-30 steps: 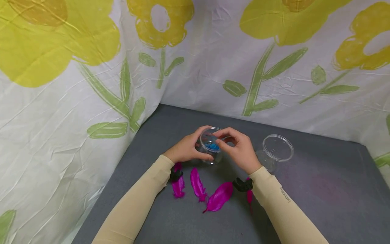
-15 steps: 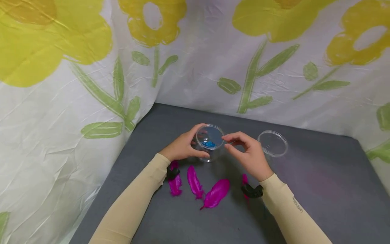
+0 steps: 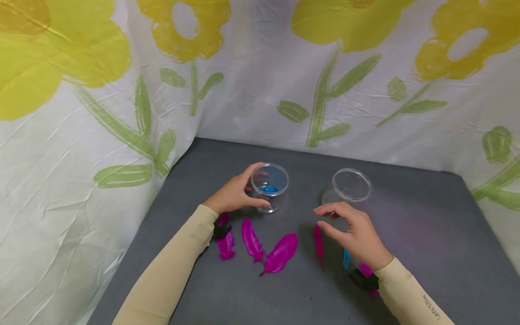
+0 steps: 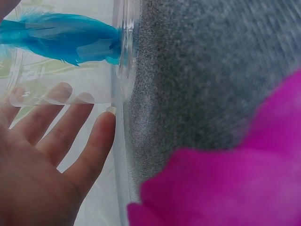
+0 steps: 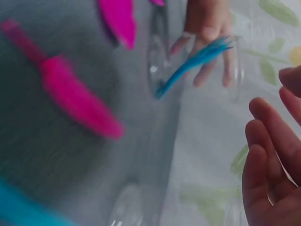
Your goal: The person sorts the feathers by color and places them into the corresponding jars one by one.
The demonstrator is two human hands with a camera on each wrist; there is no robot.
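Observation:
My left hand (image 3: 233,192) grips a clear plastic cup (image 3: 280,202) from its left side, thumb in front and fingers behind. A blue feather (image 4: 70,40) stands inside that cup, as the left wrist view shows from the side. To the right, my right hand (image 3: 357,230) hovers above the table with fingers loosely bent and thumb apart, nothing between them. A narrow magenta feather (image 3: 318,246) lies just below its fingertips. Partly hidden under the right wrist are a second blue feather (image 3: 346,259) and another magenta feather (image 3: 365,270).
A second clear cup (image 3: 334,197) stands beyond my right hand. Magenta feathers lie nearer me: one broad (image 3: 281,253), one slim (image 3: 252,240), and one (image 3: 225,246) partly under the left wrist strap. A flowered white curtain (image 3: 243,113) borders the grey table (image 3: 284,298).
My right hand has left the rim of the held cup and moved right and toward me. The left hand keeps its hold on the cup. The view has shifted slightly right.

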